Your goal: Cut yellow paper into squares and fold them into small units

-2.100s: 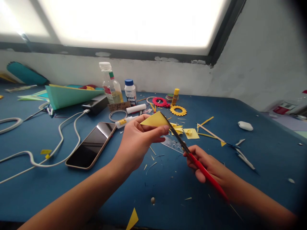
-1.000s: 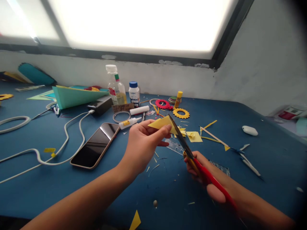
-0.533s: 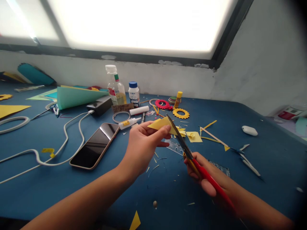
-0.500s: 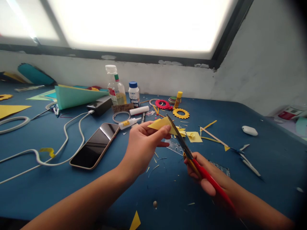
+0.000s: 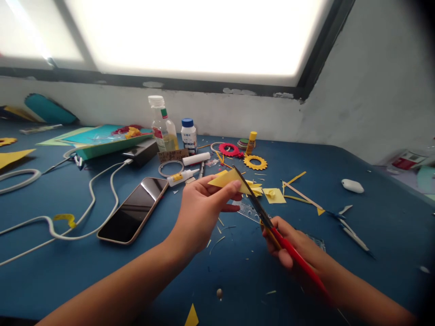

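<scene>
My left hand (image 5: 199,208) pinches a folded piece of yellow paper (image 5: 224,180) between thumb and fingers, near the middle of the view. Wrapped round the red handles of a pair of scissors (image 5: 288,249) is my right hand (image 5: 292,242). The dark blades point up and left and lie against the paper's right edge, beside my left thumb. Behind them are yellow paper pieces (image 5: 255,188) and a small yellow square (image 5: 274,195). A clear ruler (image 5: 246,211) lies partly hidden beneath my hands.
On the blue table (image 5: 68,280) a phone (image 5: 134,210) and white cables (image 5: 93,194) lie left. Behind stand a clear bottle (image 5: 163,131), a white bottle (image 5: 189,136) and a glue stick (image 5: 251,143). Red and yellow paper rings (image 5: 255,162) lie near them. Compasses (image 5: 353,233) lie right.
The scissor blades are closer together along the paper's edge. At the back left, the raised green sheet has dropped lower, showing blue sheets behind it. The view has shifted slightly.
</scene>
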Demonstrator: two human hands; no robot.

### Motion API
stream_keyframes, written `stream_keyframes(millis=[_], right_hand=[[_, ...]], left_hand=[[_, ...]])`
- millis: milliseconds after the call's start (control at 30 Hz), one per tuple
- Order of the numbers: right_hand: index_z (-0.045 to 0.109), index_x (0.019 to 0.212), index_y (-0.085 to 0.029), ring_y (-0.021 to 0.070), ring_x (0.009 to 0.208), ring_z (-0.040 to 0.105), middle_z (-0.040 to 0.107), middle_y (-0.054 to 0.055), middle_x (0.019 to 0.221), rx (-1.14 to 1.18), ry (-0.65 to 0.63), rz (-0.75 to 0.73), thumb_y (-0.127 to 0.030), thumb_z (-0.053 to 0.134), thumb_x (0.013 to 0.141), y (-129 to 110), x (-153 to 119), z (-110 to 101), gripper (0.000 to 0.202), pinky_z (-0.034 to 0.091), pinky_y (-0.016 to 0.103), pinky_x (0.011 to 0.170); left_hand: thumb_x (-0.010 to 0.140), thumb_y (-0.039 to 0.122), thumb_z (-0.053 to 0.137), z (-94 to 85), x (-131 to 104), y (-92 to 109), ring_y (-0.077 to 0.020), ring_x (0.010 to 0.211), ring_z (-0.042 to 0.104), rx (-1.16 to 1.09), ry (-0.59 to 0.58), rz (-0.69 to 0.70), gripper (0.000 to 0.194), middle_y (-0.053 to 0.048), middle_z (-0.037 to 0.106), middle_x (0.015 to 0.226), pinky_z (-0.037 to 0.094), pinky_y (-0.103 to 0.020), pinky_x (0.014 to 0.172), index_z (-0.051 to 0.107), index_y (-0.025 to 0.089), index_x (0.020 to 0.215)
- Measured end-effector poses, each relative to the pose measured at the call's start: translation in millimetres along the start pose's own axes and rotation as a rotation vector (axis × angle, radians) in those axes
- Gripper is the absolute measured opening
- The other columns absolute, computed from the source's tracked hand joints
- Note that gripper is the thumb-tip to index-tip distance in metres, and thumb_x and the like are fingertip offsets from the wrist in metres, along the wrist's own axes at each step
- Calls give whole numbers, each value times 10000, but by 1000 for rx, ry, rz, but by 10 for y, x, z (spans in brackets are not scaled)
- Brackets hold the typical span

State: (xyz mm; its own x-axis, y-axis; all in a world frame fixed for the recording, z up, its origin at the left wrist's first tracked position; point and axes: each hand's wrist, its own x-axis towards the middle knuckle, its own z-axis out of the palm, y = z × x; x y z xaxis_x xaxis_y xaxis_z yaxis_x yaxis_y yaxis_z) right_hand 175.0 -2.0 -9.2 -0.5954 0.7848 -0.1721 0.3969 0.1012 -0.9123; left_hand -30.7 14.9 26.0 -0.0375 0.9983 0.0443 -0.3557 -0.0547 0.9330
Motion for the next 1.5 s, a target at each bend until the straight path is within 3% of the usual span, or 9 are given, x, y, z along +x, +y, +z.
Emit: stream_keyframes(millis=[267, 433, 533, 767, 867, 1000, 1167, 1333, 1500], right_hand=[[431, 971, -235, 97, 502, 377, 530, -18, 717, 181, 72, 11, -698, 482, 791, 179, 37, 8, 499, 292, 221, 437], [529, 1086, -215, 203, 754, 596, 648, 64, 905, -223, 230, 57, -506, 579, 824, 69, 75, -102, 395, 460, 312, 658], [568, 1174, -189, 319, 1008, 601, 640, 136, 1144, -503, 272, 81, -444, 604, 800, 69, 122, -128, 454, 461, 447, 852], [653, 1115, -184, 301, 1060, 580, 613, 135, 1170, -641, 239, -112, -429, 599, 827, 138, 165, -136, 382, 461, 467, 918], [667, 1055, -189, 288, 1050, 572, 600, 129, 1144, -553, 317, -141, -481, 565, 850, 59, 129, -183, 372, 466, 444, 900], [603, 1086, -213, 221, 905, 613, 629, 84, 1020, -207, 402, -127, -517, 479, 893, -53, 64, -216, 381, 507, 367, 777], [522, 1123, -210, 172, 804, 635, 632, 40, 899, 125, 357, -140, -439, 647, 799, -83, 56, -108, 416, 535, 292, 700], [555, 1036, -202, 158, 764, 641, 640, 30, 860, 98, 403, -161, -322, 614, 821, -52, 110, -13, 253, 547, 282, 664], [549, 1040, -210, 137, 745, 597, 590, 7, 816, 35, 500, -204, -224, 568, 833, -9, 126, -50, 208, 537, 255, 645]], left_hand=[[702, 289, 776, 1, -9, 4, -112, 668, 660, 27, -15, -7, 178, 0, 706, 738, 541, -143, 498, 710, 172, 819], [730, 295, 753, 28, -9, 15, -111, 655, 642, 24, -107, -41, 171, 2, 686, 775, 539, -155, 460, 693, 176, 836], [725, 282, 757, 42, -12, 18, -112, 655, 637, 20, -134, -75, 184, 3, 670, 772, 525, -146, 440, 680, 173, 851], [756, 323, 727, 47, -8, -8, -153, 810, 665, -66, -168, -209, 170, -13, 662, 842, 539, -147, 476, 678, 177, 828], [808, 334, 665, 60, -9, -24, -173, 879, 657, -118, -191, -255, 163, -32, 667, 902, 553, -163, 508, 694, 175, 823], [811, 214, 619, 82, -34, -63, -183, 941, 636, -75, -235, -298, 103, -52, 665, 970, 566, -197, 624, 698, 157, 847], [726, 109, 650, 107, -85, -186, -158, 900, 644, 67, -267, -353, 175, -45, 692, 984, 512, -236, 794, 689, 168, 886], [790, 276, 669, 116, -84, -291, -163, 868, 654, 196, -286, -335, 167, -55, 724, 889, 477, -244, 809, 708, 161, 905], [754, 285, 699, 109, -48, -280, -164, 754, 651, 305, -243, -318, 195, -52, 724, 786, 482, -242, 709, 715, 146, 891]])
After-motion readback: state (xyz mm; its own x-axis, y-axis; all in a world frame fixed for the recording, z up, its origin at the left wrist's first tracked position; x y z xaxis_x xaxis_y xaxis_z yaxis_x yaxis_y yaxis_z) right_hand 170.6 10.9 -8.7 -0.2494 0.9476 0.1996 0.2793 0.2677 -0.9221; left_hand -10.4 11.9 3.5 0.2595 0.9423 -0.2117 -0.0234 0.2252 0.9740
